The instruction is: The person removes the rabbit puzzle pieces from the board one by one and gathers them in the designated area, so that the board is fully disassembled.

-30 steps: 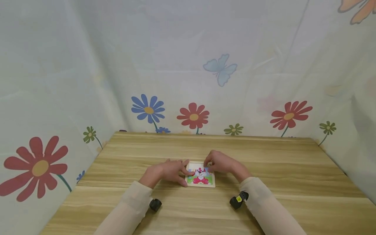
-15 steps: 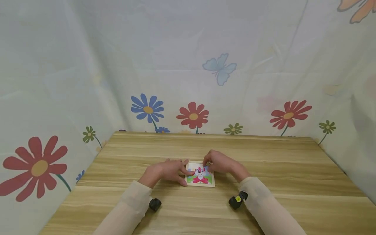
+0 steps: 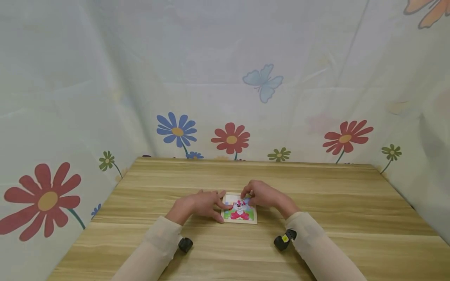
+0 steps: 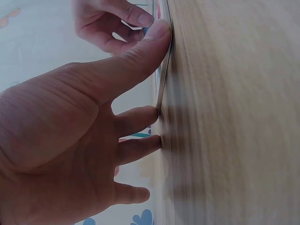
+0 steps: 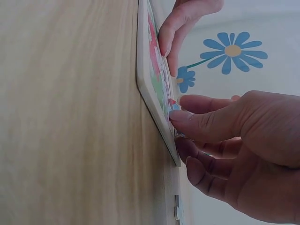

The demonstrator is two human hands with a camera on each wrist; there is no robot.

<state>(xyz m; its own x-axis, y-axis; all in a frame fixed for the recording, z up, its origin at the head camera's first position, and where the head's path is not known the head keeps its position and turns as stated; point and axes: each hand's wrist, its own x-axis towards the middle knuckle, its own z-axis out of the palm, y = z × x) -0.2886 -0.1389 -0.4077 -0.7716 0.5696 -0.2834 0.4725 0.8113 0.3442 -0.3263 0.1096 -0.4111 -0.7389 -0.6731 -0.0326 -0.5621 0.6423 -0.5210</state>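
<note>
A small square picture puzzle (image 3: pixel 239 215) in a pale wooden frame lies flat on the table, showing a pink and white cartoon animal. Its upper strip is bare and pale. From the left, my left hand (image 3: pixel 204 203) rests on it with fingers spread, thumb at the near left corner and index finger on the picture. My right hand (image 3: pixel 265 194) is at the upper right, fingers bent. In the right wrist view, its thumb and fingertips pinch a blue puzzle piece (image 5: pixel 174 107) at the picture's edge, mostly covered by the thumb.
The wood-grain table (image 3: pixel 168 175) stretches around the puzzle. Beyond the right hand, a loose piece with a notched edge (image 5: pixel 177 208) shows in the right wrist view. A white cloth (image 3: pixel 211 70) printed with flowers and a butterfly hangs behind and at both sides.
The right hand's index fingertip has shifted slightly left along the puzzle's upper part. The left hand and the puzzle frame stay in place.
</note>
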